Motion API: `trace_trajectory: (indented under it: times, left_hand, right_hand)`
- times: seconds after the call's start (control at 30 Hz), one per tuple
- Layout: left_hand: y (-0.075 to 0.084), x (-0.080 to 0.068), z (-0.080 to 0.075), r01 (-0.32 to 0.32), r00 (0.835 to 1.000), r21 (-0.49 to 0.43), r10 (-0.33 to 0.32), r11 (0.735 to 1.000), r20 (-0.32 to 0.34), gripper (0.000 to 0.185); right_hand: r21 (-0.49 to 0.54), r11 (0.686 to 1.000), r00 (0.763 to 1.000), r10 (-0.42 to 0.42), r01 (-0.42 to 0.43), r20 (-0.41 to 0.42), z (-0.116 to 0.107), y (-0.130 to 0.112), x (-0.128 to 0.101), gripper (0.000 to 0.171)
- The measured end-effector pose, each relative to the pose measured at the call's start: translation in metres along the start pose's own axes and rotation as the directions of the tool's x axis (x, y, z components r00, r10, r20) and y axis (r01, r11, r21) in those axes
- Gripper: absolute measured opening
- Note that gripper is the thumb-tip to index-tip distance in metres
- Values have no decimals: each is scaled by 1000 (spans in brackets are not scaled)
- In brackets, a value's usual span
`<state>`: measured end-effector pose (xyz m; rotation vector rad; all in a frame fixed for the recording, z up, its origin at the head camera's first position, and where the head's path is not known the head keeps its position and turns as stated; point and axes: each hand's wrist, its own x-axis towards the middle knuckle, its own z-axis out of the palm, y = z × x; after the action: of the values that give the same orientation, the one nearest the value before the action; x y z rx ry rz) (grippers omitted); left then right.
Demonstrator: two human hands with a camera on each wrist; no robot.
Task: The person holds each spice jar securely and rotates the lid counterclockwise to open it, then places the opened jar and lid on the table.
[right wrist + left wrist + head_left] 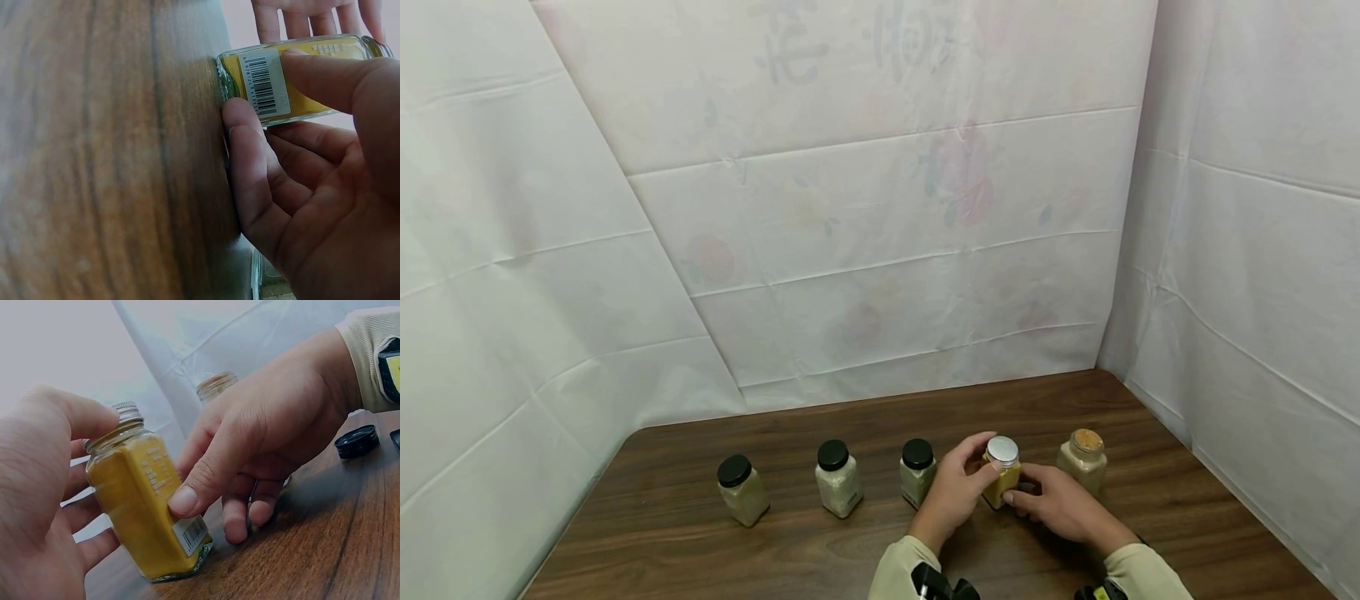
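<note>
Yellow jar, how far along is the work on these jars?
Looks done: the far-right jar has no black cap; a loose cap lies on the table. In hand: the yellow jar, right hand gripping its body, left hand at its silver top. Left: three black-capped jars, untouched.

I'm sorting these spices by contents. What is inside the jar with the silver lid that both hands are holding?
The silver-lidded jar holds a yellow powder, filling it nearly to the neck. The left hand, right hand and a barcode label cover parts of the glass, so the powder behind them is hidden.
</note>
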<state>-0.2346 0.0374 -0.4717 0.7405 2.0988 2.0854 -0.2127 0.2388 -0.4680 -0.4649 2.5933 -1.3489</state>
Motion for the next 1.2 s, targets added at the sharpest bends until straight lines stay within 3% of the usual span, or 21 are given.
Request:
trace_trajectory:
  times: [0.33, 0.8, 1.2]
  left_hand:
    - [1, -1, 0, 12, 1000, -10, -12, 1000, 8, 43]
    - [1, -2, 0, -25, 999, -47, 24, 999, -30, 31]
    - [-1, -1, 0, 16, 998, -50, -19, 999, -53, 30]
  right_hand:
    - [-1, 1000, 1000, -4, 4, 3, 0, 0, 0, 42]
    - [-1, 1000, 1000, 9, -9, -5, 0, 1, 0, 47]
    - [10, 1000, 1000, 17, -17, -1, 0, 0, -1, 49]
